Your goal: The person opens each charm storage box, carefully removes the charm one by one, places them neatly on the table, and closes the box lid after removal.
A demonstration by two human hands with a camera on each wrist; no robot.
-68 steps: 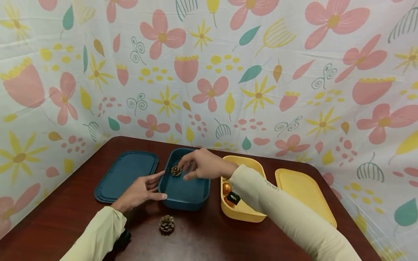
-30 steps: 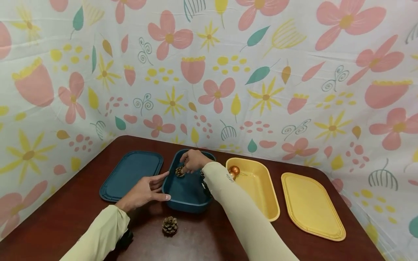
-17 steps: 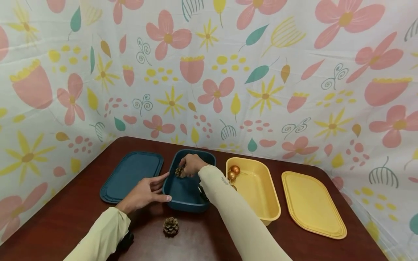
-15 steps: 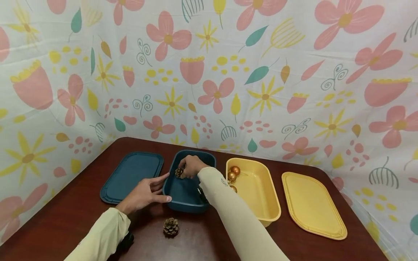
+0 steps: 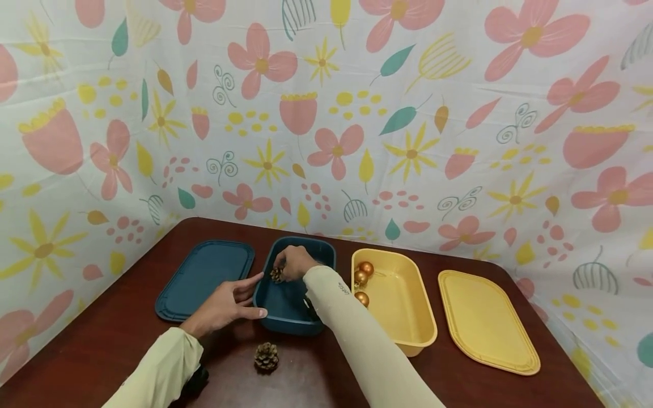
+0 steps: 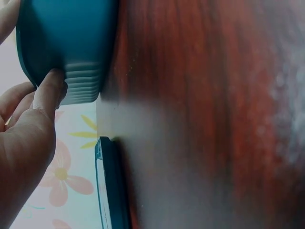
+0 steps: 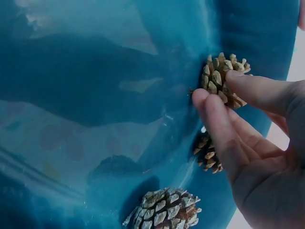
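Note:
My right hand (image 5: pixel 296 263) reaches down into the blue box (image 5: pixel 285 326). In the right wrist view its thumb and fingertips pinch a pine cone (image 7: pixel 214 74) close to the box wall. A second pine cone (image 7: pixel 206 155) lies partly hidden behind the fingers, and a third (image 7: pixel 167 212) rests nearby on the box floor. From the head view, one pine cone (image 5: pixel 276 275) shows by the right fingertips. Against the box's near-left side, my left hand (image 5: pixel 224 303) rests with straight fingers and outstretched thumb, touching the rim. Another pine cone (image 5: pixel 266 357) sits on the table in front.
Left of the box lies a blue lid (image 5: pixel 204 277). At right stands a yellow box (image 5: pixel 398 306) with several copper-coloured balls (image 5: pixel 361 298) along its left side, partly behind the right sleeve. A yellow lid (image 5: pixel 490 323) lies farther right. Patterned cloth hangs behind the table (image 5: pixel 102 351).
My right hand has gone from loosely spread over the blue box to pinching a pine cone inside it, lately shifting slightly left. The left hand has stayed at the box side.

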